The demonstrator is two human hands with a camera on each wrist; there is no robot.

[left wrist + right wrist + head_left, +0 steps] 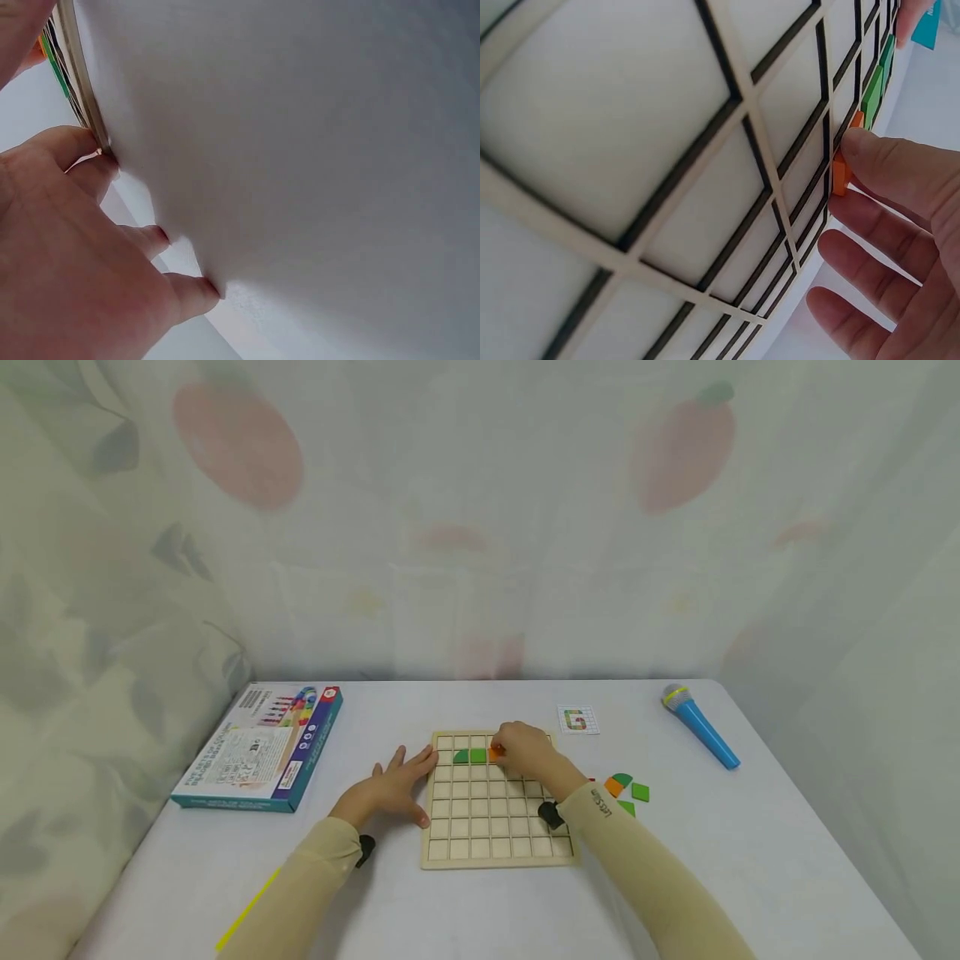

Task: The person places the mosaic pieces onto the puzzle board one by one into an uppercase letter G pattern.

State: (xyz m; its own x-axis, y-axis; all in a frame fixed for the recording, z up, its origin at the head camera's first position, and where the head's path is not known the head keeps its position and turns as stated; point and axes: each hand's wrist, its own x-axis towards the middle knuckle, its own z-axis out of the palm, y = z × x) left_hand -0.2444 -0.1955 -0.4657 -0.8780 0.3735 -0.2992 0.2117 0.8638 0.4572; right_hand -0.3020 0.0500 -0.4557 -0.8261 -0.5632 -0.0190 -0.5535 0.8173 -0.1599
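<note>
A wooden grid board (480, 828) lies on the table. Its upper row holds a green quarter-round tile (461, 757) and a green square tile (478, 756). My right hand (528, 752) pinches an orange tile (841, 175) at that row, right of the green ones; the other fingers extend loosely. Orange shows on both sides of the thumb, and I cannot tell whether that is one piece or two. With fingers spread, my left hand (390, 792) rests at the board's left edge. In the left wrist view, fingertips (79, 139) touch the board's rim.
Loose green and orange tiles (640, 792) lie right of the board, partly behind the right forearm. A pattern card (577, 720) lies beyond the board. A blue toy microphone (703, 728) is at the right, a game box (255, 747) at the left. A yellow strip (247, 912) shows beside the left sleeve.
</note>
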